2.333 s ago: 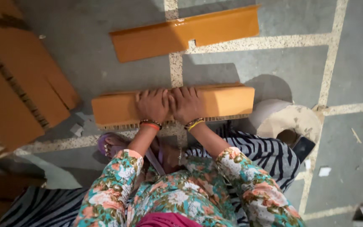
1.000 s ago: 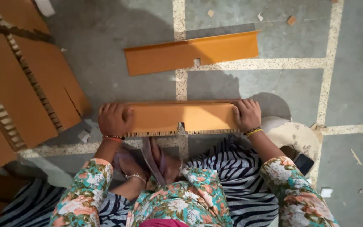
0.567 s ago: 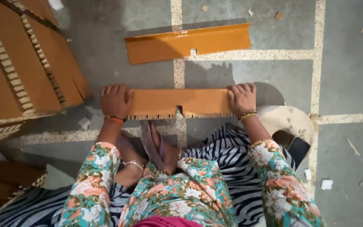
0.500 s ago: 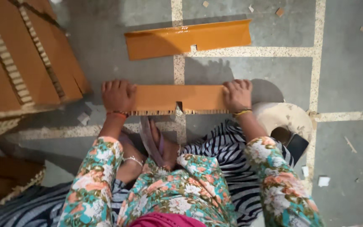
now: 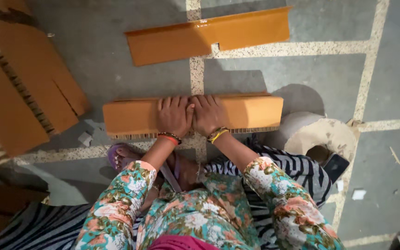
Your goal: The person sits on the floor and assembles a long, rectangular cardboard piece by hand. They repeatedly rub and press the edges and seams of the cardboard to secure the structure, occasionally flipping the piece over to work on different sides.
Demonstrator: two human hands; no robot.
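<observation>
A: Cardboard block [image 5: 135, 115] — orange-brown, long, flat on the grey floor [image 5: 116, 65], corrugated edge facing the person. Lies just ahead of the knees, across a pale speckled floor joint.

B: Hands?

A: Left hand [image 5: 174, 115] and right hand [image 5: 208, 113] side by side at mid-length of block, thumbs touching. Palms flat on top face, fingers spread forward. Grip: not clenched on either side, nothing enclosed — just lying palm-down on the cardboard.

B: Wrists?

A: Red and dark bangles [image 5: 170, 137] on left, yellow and dark bangles [image 5: 218, 134] on right. Floral sleeves [image 5: 116, 213] below.

B: Surroundings?

A: Second cardboard strip [image 5: 172, 41] further out, well apart from the block, slightly tilted, small notch in near edge. Stack of large corrugated sheets [image 5: 19, 102] at left, near the block's left end but not touching. Pale cardboard roll [image 5: 322, 136] at right, just beside the block's right end, hollow core visible. Dark flat phone-like object [image 5: 335, 166] beside the roll on striped black-and-white cloth [image 5: 297, 166]. Foot in purple sandal [image 5: 121, 155] just under the block's near edge. Small scraps [image 5: 358, 194] scattered on floor at right.
</observation>
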